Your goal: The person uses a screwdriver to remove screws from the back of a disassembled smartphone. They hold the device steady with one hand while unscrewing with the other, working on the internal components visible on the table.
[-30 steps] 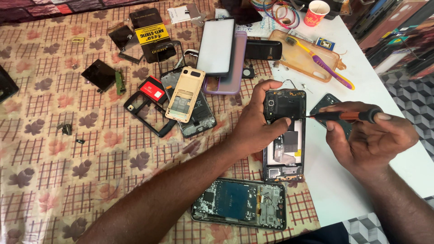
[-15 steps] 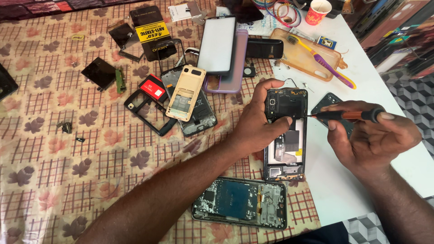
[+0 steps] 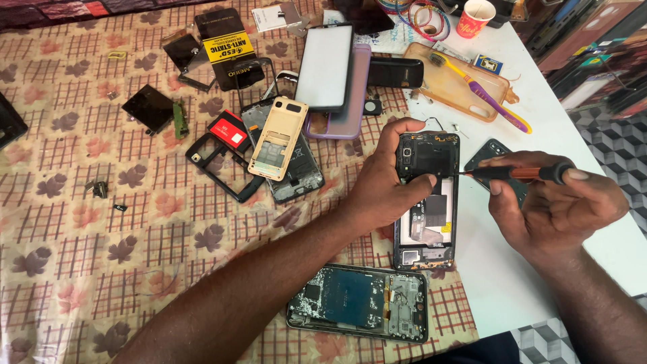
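An opened black phone [image 3: 428,222] with its back removed lies on the table at centre right. My left hand [image 3: 385,178] grips its upper left side, thumb over the top edge and fingers pressing on the inside. My right hand [image 3: 556,209] holds a small screwdriver [image 3: 519,173] with an orange and black handle, level, its tip touching the phone's upper right edge. A dark phone part [image 3: 492,152] lies partly hidden under the screwdriver and my right hand.
Another opened phone showing a blue board [image 3: 360,300] lies near the front edge. Phone frames, a gold back cover [image 3: 278,138], a red-labelled part [image 3: 228,130], screens and cases are scattered on the patterned cloth. A tray holding a toothbrush [image 3: 482,91] and a paper cup [image 3: 474,17] stand behind.
Both hands and the opened phone stay almost where they were; the screwdriver tip remains at the phone's upper right edge.
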